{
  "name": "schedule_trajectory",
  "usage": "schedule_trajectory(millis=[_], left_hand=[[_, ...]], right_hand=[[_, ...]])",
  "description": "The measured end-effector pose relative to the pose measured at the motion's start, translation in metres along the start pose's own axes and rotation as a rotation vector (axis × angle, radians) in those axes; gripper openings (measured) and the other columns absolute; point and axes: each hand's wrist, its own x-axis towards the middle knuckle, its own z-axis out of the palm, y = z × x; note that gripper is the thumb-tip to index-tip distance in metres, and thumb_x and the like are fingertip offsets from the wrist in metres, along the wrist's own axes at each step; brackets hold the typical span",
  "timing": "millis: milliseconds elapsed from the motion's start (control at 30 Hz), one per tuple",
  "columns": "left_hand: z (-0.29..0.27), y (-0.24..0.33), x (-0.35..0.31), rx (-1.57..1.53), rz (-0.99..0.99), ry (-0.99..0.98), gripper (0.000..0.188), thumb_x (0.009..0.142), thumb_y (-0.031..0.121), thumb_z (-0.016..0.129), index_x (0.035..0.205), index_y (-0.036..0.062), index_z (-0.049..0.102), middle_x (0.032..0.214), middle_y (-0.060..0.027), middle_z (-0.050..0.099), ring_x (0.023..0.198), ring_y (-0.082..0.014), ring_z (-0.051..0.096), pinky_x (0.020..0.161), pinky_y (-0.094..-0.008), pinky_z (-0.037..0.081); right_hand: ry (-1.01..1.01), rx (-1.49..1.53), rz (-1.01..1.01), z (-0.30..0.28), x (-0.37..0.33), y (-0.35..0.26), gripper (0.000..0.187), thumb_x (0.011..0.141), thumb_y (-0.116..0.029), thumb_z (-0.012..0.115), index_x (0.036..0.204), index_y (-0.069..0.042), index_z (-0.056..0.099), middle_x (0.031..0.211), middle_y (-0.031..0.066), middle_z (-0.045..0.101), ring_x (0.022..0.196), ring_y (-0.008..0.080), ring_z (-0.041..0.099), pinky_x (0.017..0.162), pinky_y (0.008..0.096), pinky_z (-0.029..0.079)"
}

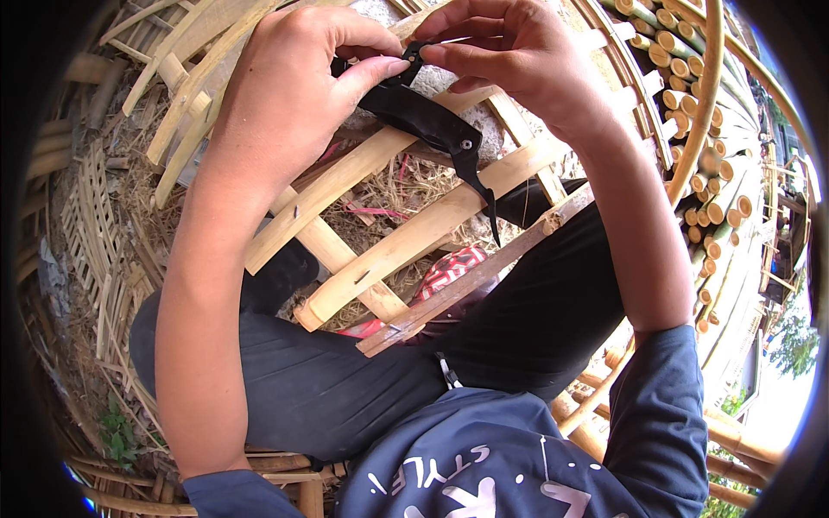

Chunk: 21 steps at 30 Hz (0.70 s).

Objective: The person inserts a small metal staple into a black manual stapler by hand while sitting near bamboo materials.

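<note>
At the top of the head view, both my hands meet over a black plastic band with a strap at its upper end, a round metal screw and a thin, curved, pointed tail. My left hand pinches the strap end between thumb and fingers. Close beside it, my right hand grips the same end with thumb and fingertips. Below the hands, the band hangs over a lattice of split bamboo strips, its tail crossing one strip. My left fingers partly hide the strap end.
Nails stick out of the lattice strips in front of my crossed legs. A narrow weathered wooden slat lies across the near side. Red-and-white cloth shows beneath. Cut bamboo poles are stacked at right; woven bamboo lies left.
</note>
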Motion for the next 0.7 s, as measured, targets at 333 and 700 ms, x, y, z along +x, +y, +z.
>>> schedule_trajectory(millis=[333, 700], left_hand=[[0.002, -0.003, 0.002, 0.059, 0.048, 0.041, 0.014, 0.089, 0.007, 0.076, 0.101, 0.0001, 0.079, 0.097, -0.0137, 0.078, 0.089, -0.0256, 0.074, 0.084, -0.0354, 0.054], [0.007, -0.005, 0.0, 0.057, 0.038, 0.055, 0.015, 0.09, 0.009, 0.076, 0.102, 0.001, 0.079, 0.097, -0.0132, 0.078, 0.09, -0.0249, 0.074, 0.084, -0.0351, 0.055]], right_hand=[[0.044, -0.015, 0.102, 0.002, 0.0, -0.005, 0.024, 0.102, -0.02, 0.069, 0.114, 0.001, 0.07, 0.114, 0.0141, 0.075, 0.102, 0.0183, 0.072, 0.082, 0.0306, 0.065], [0.047, -0.069, 0.136, 0.004, -0.001, -0.01, 0.027, 0.102, -0.024, 0.07, 0.114, -0.001, 0.07, 0.117, 0.016, 0.074, 0.103, 0.0198, 0.071, 0.085, 0.0341, 0.065]])
